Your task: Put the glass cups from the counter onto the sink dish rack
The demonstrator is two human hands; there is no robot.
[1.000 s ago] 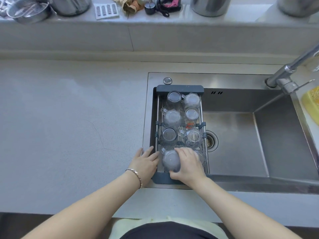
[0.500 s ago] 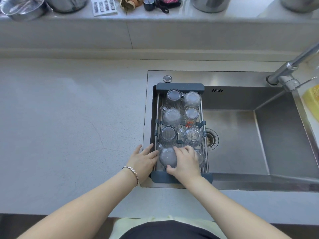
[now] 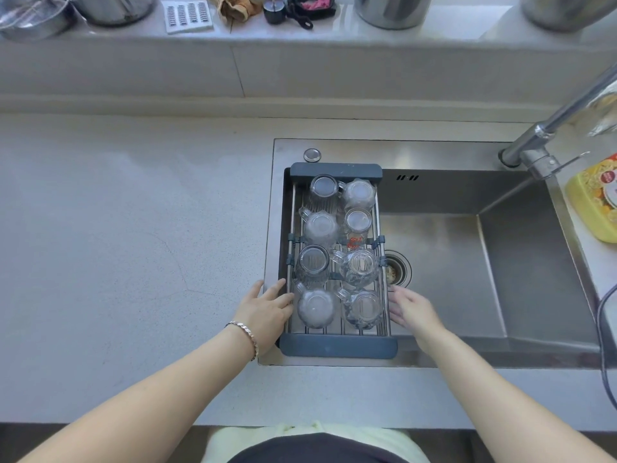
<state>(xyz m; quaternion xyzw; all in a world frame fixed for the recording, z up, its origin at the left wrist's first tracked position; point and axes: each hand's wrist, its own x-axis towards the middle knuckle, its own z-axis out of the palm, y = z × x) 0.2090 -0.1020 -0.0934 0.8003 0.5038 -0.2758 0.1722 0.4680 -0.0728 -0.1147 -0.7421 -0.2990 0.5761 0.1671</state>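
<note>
Eight glass cups (image 3: 316, 307) sit inverted, presumably to drain, in dish rack (image 3: 337, 347); left hand (image 3: 265, 314) and right hand (image 3: 412, 310) flank it, open, empty.

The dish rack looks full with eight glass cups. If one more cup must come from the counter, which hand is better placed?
Left, probably. The left hand rests on the counter side of the dish rack, open; the right hand is over the sink. No cup shows on the counter.
</note>
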